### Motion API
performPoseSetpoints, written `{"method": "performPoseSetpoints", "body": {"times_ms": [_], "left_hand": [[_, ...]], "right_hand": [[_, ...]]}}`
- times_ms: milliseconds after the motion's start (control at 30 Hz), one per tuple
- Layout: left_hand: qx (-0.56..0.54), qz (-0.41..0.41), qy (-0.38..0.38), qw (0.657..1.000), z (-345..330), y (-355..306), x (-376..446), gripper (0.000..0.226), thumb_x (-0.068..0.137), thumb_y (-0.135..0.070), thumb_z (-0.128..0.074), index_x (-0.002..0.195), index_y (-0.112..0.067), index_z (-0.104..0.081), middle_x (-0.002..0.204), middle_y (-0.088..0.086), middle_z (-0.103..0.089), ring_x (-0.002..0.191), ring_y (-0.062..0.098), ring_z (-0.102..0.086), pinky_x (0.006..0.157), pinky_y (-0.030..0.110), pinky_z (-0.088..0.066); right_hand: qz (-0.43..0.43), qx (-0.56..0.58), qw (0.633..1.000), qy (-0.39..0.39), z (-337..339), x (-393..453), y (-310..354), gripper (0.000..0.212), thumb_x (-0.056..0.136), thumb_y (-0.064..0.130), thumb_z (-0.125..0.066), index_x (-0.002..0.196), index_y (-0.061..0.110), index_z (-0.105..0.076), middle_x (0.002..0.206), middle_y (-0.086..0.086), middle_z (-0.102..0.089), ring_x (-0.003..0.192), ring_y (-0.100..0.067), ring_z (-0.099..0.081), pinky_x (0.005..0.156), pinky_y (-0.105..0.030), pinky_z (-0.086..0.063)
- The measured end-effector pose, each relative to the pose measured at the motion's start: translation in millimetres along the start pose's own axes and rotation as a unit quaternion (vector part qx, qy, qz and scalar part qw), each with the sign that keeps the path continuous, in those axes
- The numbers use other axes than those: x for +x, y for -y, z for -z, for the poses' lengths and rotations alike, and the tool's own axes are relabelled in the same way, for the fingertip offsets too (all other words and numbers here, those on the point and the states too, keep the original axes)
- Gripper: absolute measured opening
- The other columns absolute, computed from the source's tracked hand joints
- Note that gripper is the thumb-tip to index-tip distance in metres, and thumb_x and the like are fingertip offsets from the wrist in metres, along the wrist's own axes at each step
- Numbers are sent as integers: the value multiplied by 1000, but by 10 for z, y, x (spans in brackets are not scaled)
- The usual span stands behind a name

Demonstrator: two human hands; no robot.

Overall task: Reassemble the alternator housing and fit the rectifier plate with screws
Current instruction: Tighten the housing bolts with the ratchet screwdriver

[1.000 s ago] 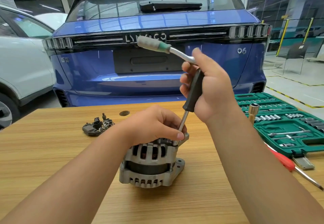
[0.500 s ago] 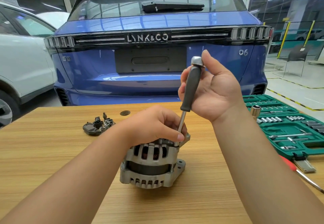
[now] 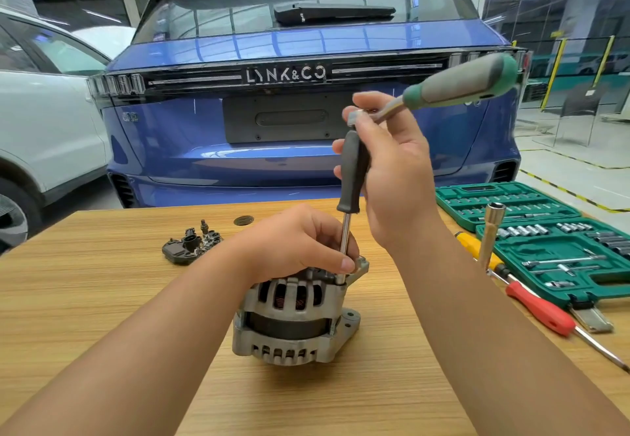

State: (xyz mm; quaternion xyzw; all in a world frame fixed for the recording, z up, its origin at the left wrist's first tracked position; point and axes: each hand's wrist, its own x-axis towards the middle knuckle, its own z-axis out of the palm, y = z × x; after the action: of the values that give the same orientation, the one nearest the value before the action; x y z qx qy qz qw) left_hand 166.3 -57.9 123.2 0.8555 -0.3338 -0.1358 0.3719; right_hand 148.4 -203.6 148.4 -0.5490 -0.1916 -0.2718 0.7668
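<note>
Rectifier plate [image 3: 191, 246] is lying loose on the desk [image 3: 102, 282], far left, not yet fitted. Left hand [image 3: 300, 241] is curling over the top of the alternator [image 3: 293, 319], steadying it at desk centre. Housing halves look joined. Right hand [image 3: 392, 169] is gripping the upright nut driver [image 3: 353, 176] and ratchet [image 3: 463, 82], apparently tightening a housing bolt. Socket set [image 3: 531, 203] is lying open at right.

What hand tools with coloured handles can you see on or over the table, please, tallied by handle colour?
Black: 1, spinner driver on the alternator
Green-grey: 1, ratchet
Red: 1, screwdriver
Yellow: 1, screwdriver
Total: 4
</note>
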Motion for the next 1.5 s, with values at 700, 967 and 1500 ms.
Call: {"method": "performPoseSetpoints", "body": {"times_ms": [700,967,1500], "left_hand": [[-5,4,4,1000,-6,-1,4,18,89,-20,-78,92,-38,-77,95,-9,-78,94,11,-74,96,40,-55],[8,10,8,1000,-34,-37,-7,22,89,-21,-78,86,-44,-78,92,-12,-78,89,6,-72,88,32,-54],[-23,-4,28,999,-4,-13,-8,20,83,-24,-78,88,-44,-78,94,-9,-79,91,8,-74,87,30,-52]], "right_hand": [[-168,184,968,39,143,113,-15,37,88,52,-64,103,19,-60,84,3,-59,70,-13,-52,61,-28,-42],[-74,12,996,-57,122,72,89,26,91,27,-75,109,21,-57,79,4,-63,64,-8,-57,60,-27,-47],[-329,210,915,100,274,186,340,33,80,37,-65,106,18,-58,81,4,-68,63,-11,-52,68,-28,-39]]}}
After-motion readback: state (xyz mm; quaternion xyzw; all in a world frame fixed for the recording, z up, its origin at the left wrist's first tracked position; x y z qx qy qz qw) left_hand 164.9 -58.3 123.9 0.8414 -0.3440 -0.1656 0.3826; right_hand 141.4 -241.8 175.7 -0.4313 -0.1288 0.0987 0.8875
